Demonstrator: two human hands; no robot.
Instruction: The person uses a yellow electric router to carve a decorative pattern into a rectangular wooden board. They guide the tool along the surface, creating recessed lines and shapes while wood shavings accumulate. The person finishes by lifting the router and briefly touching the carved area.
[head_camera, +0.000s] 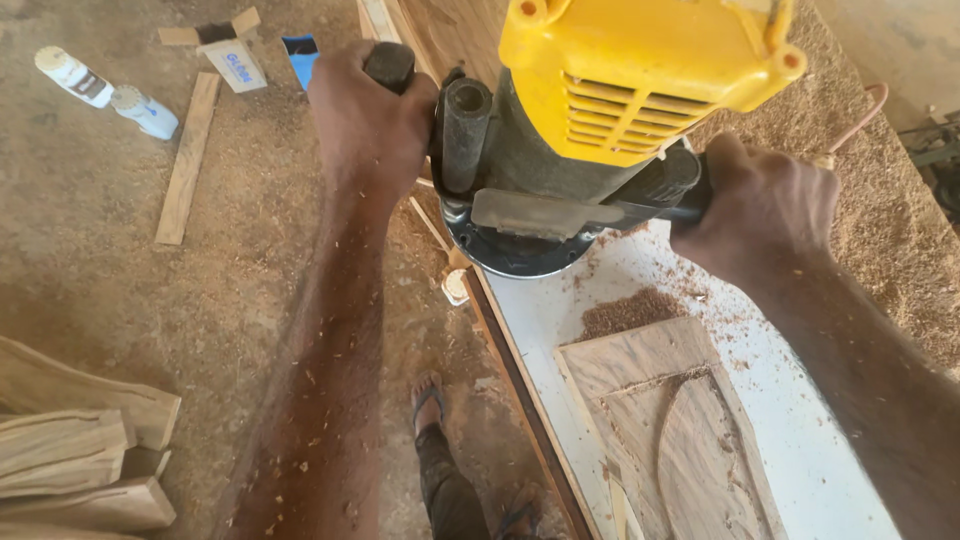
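A yellow and black router is held up above the white workbench. My left hand grips its black left handle. My right hand is closed around the right handle. The round base of the router faces down over the bench edge. Below it lies a wooden panel with a curved groove cut into it, and a small heap of sawdust sits just above the panel.
Sawdust covers the floor. A wooden strip, a small carton and two white bottles lie at the upper left. Cut wooden pieces are stacked at the lower left. My sandalled foot stands beside the bench.
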